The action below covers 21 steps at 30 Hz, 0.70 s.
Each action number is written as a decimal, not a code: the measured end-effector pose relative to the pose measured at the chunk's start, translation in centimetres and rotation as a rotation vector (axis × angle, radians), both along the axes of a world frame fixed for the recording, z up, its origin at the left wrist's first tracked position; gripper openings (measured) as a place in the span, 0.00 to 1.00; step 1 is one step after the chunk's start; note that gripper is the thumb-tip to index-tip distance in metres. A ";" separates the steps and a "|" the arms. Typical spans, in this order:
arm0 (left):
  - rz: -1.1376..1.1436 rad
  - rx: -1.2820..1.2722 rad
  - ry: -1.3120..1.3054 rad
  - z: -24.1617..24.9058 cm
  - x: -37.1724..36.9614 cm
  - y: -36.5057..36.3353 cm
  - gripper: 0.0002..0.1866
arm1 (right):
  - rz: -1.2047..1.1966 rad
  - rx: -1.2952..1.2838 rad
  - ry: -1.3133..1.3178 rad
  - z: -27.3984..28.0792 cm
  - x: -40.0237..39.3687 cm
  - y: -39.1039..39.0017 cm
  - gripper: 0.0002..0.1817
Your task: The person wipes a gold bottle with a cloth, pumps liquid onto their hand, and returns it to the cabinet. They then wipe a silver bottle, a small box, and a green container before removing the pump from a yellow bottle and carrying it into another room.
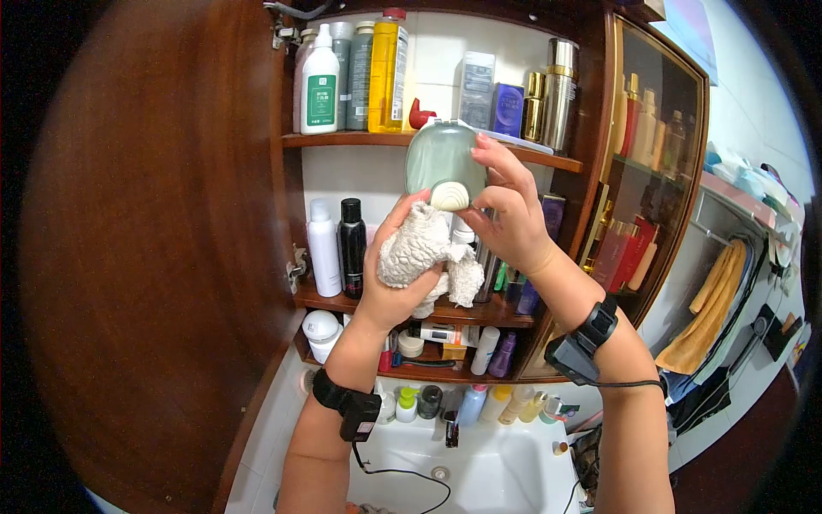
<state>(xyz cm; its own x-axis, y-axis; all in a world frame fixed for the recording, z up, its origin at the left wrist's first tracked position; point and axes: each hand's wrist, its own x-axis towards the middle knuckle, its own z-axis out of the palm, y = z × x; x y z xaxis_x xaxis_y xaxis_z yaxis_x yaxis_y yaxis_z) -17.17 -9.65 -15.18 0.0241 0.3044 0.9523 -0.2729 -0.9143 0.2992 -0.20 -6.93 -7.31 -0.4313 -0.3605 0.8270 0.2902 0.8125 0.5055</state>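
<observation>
A pale green translucent case point(440, 157) with a cream shell-shaped tab is held upright at the upper shelf's edge. My left hand point(390, 278) is wrapped round a crumpled off-white cloth point(413, 246), its fingertips close to the case's lower left. Part of the cloth hangs down to the right. My right hand point(514, 206) has its thumb and index finger pinched at the lower right of the case, beside the tab, while the other fingers reach up along its right side.
An open brown cabinet door point(163, 240) stands on the left. Bottles crowd the upper shelf point(342, 140), with more on the lower shelves. A glass-fronted cabinet point(655, 146) is at the right. Below lies a white sink point(497, 454) with bottles along its back edge.
</observation>
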 end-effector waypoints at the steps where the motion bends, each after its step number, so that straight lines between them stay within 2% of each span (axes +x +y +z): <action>1: -0.007 -0.010 -0.008 -0.1 -0.1 -0.1 0.35 | 0.006 -0.007 -0.005 -0.2 -0.1 -0.1 0.22; 9: -0.001 0.010 -0.068 -0.5 -0.1 -0.2 0.34 | 0.047 -0.067 -0.016 -0.1 0.0 -0.7 0.28; 15: -0.006 -0.053 0.040 -0.8 -0.8 0.5 0.34 | -0.021 -0.061 -0.056 0.2 0.3 -1.1 0.32; 18: 0.047 -0.009 0.032 -0.9 -0.9 0.3 0.34 | 0.021 -0.090 -0.056 -0.1 0.4 -0.8 0.34; 21: -0.006 -0.092 -0.023 -1.0 -0.7 -0.6 0.35 | -0.025 -0.213 -0.045 -0.4 0.4 -1.5 0.43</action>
<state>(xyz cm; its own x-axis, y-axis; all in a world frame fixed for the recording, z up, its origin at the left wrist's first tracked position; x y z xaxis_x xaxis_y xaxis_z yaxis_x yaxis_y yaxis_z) -17.82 -10.21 -16.23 0.0047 0.3908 0.9205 -0.2864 -0.8814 0.3757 0.17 -8.46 -7.68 -0.4764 -0.1686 0.8629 0.2926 0.8951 0.3364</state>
